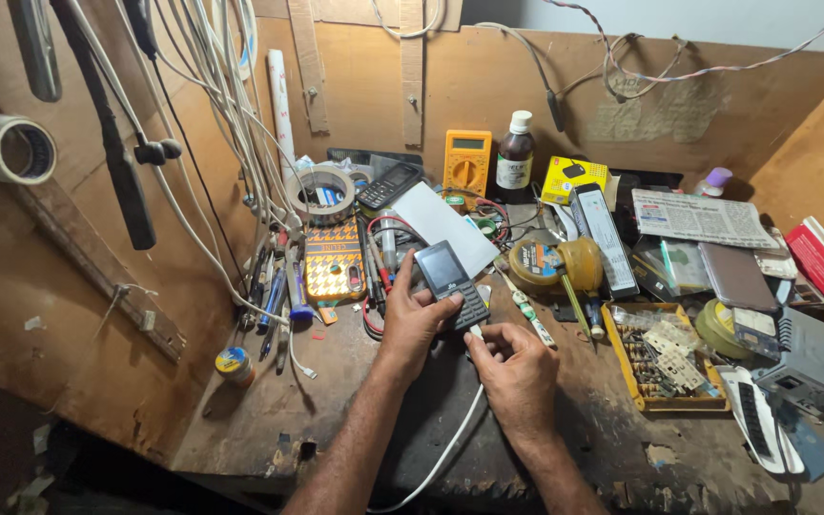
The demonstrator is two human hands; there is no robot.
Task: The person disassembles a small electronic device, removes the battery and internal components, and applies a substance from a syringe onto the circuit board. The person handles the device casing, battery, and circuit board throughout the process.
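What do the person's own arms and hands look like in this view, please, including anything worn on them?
Both forearms are bare right to the bottom edge of the picture: no sleeves show. The left hand and the right hand wear no gloves. No watch, bracelet or ring is visible on either. The fingernails look short.

Both forearms are bare, with no sleeves, and neither the left hand nor the right hand wears gloves.

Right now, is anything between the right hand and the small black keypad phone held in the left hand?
Nothing visible. The left hand grips the small black keypad phone, and the right hand sits just below its bottom edge, fingertips at a white cable that runs up to the phone's base.
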